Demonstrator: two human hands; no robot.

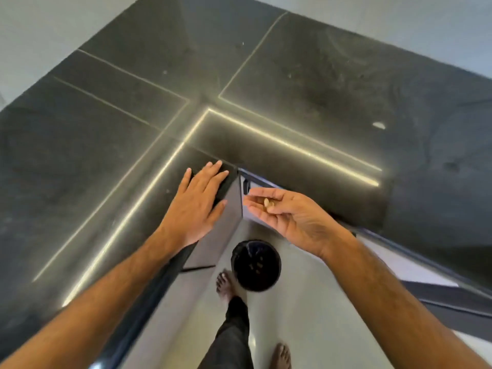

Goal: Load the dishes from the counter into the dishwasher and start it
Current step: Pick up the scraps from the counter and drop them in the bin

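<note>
My left hand lies flat, fingers straight, on the inner corner of the dark stone counter. My right hand is turned palm up in the gap beyond the counter edge, above the floor. Its fingers are loosely curled and its thumb rests against a few small yellowish food scraps lying on the fingers. On the floor below it stands a round black bin with several pale bits inside. No dishes and no dishwasher are in view.
The counter runs in an L shape, with a second dark slab to the right. A small pale scrap lies on that slab. Grey cabinet fronts drop beneath the corner. My bare feet stand on the light floor beside the bin.
</note>
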